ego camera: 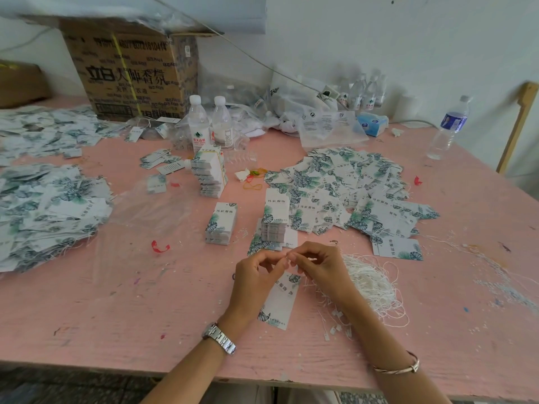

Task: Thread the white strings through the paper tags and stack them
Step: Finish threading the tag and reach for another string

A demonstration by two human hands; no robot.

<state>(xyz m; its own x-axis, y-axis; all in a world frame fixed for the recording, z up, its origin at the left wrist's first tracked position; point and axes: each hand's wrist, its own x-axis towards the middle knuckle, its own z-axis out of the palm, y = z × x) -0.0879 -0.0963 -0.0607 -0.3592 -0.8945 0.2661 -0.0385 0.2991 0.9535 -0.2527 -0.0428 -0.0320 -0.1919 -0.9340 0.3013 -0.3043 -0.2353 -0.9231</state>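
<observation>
Head view: a pink surface is seen from above. Near its middle, a left hand and a right hand are brought together, fingertip to fingertip. The grip of each is closed to a pinch, thumb against forefinger, on what is judged to be a single string. It is too thin to be made out fully.

One paper tag lies flat under the hands and is partly hidden by them. Just to the right, a tangled heap of white strings rests against the right wrist.

The tag is judged to be light, stiff card that is easily creased, so it is best held by its edges. Its hole cannot be seen. The strings are judged limp and prone to snagging, so each is best taken close to its tip and drawn free slowly.

Three neat stacks of tags are counted:
- A near stack sits just beyond the hands.
- A second stack sits to its right.
- A banded stack sits farther off.

Three loose heaps of tags are also counted: a right heap, a left heap and a far-left heap. The strings are too many to count.

Three upright bottles are clear, two at the centre and one at the right. One cardboard box stands at the far left.
</observation>
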